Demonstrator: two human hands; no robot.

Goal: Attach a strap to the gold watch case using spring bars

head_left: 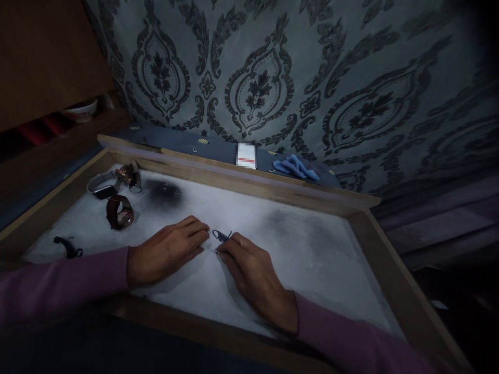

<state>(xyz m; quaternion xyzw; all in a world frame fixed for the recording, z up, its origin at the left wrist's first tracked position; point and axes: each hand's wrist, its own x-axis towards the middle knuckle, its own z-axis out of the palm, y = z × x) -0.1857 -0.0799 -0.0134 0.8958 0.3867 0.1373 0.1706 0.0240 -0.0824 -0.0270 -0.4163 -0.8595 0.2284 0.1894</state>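
My left hand (169, 252) rests over the white floor of a shallow wooden tray (241, 184). Its fingers are curled together, and what they hold, if anything, is hidden. Just to the right, my right hand (253, 278) is closed in a pinch, a thin light tip (215, 251) showing at its fingertips; the kind cannot be made out. A small dark looped piece, like a watch strap (221, 236), lies right beyond the right fingertips, perhaps touching them. Faint clear bits (208, 247) show between the two hands, too small to name.
At the tray's left stand a smartwatch (104, 192), a brown-strapped watch (117, 213) and a metal-banded watch (134, 182). A black strap piece (68, 246) lies near my left sleeve. Behind the tray are a white card or box (246, 155) and a blue cloth (296, 167).
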